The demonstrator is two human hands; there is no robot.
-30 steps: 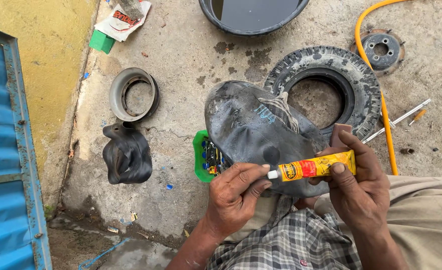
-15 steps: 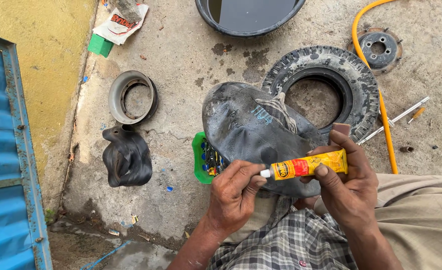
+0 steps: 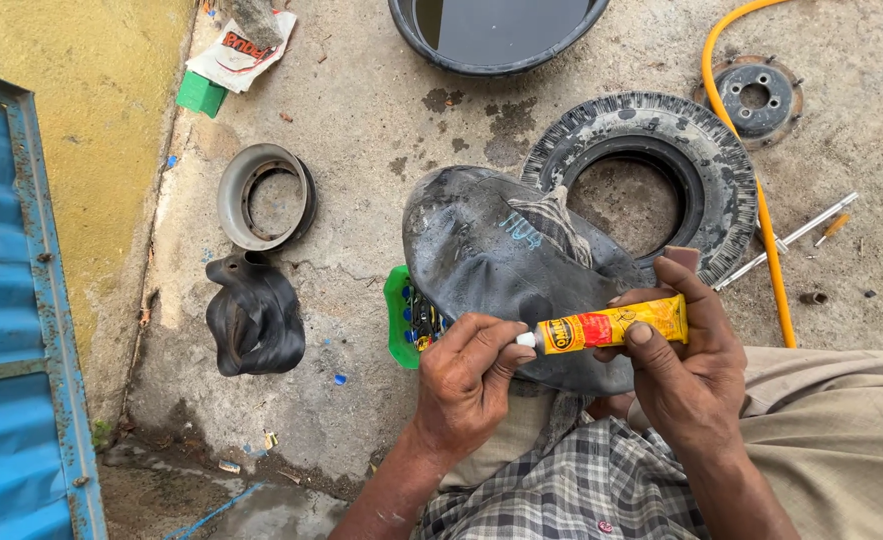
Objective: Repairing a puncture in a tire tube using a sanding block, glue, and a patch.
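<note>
My right hand holds a yellow and red glue tube level, nozzle pointing left. The fingers of my left hand pinch the white tip of the tube. Both hands hover over a black rubber inner tube draped across my knee. A small brown block is tucked behind my right fingers. A green plastic tray peeks out from under the inner tube's left edge.
A small black tyre lies on the concrete beyond the inner tube. A metal rim ring and a crumpled black rubber piece sit to the left. A dark water basin, yellow hose, wheel hub and blue metal sheet surround the spot.
The tube has shifted slightly left and down with both hands. My left fingers stay pinched on its tip.
</note>
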